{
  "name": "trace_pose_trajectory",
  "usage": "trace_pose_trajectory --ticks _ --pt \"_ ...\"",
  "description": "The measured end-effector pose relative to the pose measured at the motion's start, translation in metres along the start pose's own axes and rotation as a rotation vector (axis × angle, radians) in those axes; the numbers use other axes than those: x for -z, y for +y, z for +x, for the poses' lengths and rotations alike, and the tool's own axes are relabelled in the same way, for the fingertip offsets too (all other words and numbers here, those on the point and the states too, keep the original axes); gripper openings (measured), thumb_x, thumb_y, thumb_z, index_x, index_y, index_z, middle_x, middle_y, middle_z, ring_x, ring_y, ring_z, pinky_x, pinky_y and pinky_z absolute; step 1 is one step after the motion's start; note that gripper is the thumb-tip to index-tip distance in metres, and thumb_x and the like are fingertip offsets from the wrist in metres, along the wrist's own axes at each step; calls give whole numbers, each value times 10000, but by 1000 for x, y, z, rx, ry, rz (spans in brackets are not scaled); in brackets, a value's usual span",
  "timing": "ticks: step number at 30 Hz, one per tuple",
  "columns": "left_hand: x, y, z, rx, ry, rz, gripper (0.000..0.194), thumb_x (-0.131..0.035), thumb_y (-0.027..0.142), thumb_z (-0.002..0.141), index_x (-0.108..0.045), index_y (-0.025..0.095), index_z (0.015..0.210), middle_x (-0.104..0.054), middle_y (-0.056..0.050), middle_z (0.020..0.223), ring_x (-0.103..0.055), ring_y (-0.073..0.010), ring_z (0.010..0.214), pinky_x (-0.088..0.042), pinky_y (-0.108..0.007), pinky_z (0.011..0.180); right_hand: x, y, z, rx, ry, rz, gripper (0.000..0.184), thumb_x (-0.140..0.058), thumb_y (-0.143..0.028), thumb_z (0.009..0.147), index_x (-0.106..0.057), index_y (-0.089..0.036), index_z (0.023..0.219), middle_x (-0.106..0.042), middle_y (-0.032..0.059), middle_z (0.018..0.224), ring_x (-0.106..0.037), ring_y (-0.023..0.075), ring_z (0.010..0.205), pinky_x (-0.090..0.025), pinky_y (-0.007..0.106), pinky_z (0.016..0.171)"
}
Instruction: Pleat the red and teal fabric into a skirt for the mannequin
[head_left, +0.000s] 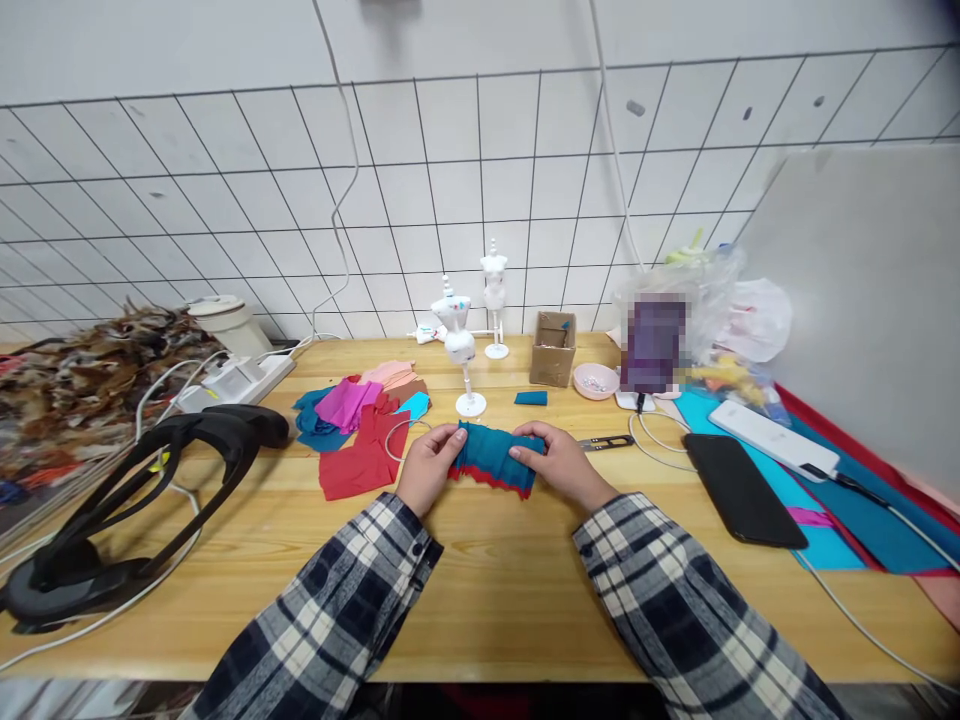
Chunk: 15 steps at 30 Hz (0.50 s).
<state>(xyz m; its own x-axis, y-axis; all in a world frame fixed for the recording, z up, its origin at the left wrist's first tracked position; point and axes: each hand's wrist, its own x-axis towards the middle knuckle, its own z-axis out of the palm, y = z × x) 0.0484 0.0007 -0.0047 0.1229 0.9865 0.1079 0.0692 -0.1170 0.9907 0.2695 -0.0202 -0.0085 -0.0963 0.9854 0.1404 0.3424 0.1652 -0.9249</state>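
Observation:
A small piece of teal fabric [491, 455] with a ragged red lower edge is stretched between my hands, above the wooden table. My left hand [431, 462] pinches its left end between thumb and fingers. At the other end, my right hand [562, 465] grips the cloth with the thumb on top. Just beyond the cloth stands a small white dress form [459, 345] on a round base, with a second dress form [495, 295] behind it. Thread snips [609, 442] lie right of my right hand. A teal scrap [531, 398] rests past the cloth.
Coloured fabric scraps [360, 445] lie to the left. A black headset frame [150, 510] and a power strip [247, 382] are further left. Behind stand a cardboard box [553, 350] and a pink bowl [596, 380]. On the right are a black phone [742, 490], a white power bank [772, 440] and cables.

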Motion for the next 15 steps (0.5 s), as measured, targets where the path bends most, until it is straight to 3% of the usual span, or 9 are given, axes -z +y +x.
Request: trace_pose_trajectory --ticks 8,12,15 --pt "-3 2 -3 38 -34 -33 420 -697 548 744 -695 144 861 -713 -39 809 -633 -178 749 -520 -299 727 0 4 1 22 -24 -46 231 -681 -359 762 -699 -189 917 -715 45 899 -651 201 814 -506 334 755" --pt "-2 1 -2 -42 13 27 360 -704 473 755 -692 156 924 -714 -58 882 -649 -199 818 -525 -346 803 1 1 0 214 82 -106 102 -656 -248 776 -697 -194 853 -690 51 896 -641 198 873 -501 342 813" --pt "0 5 -4 -218 34 149 210 -663 354 806 -716 179 910 -699 -77 973 -638 -217 955 -493 -390 924 3 -4 -2 370 181 -173 111 -616 -170 797 -700 -215 852 -678 55 962 -633 193 937 -498 347 856"
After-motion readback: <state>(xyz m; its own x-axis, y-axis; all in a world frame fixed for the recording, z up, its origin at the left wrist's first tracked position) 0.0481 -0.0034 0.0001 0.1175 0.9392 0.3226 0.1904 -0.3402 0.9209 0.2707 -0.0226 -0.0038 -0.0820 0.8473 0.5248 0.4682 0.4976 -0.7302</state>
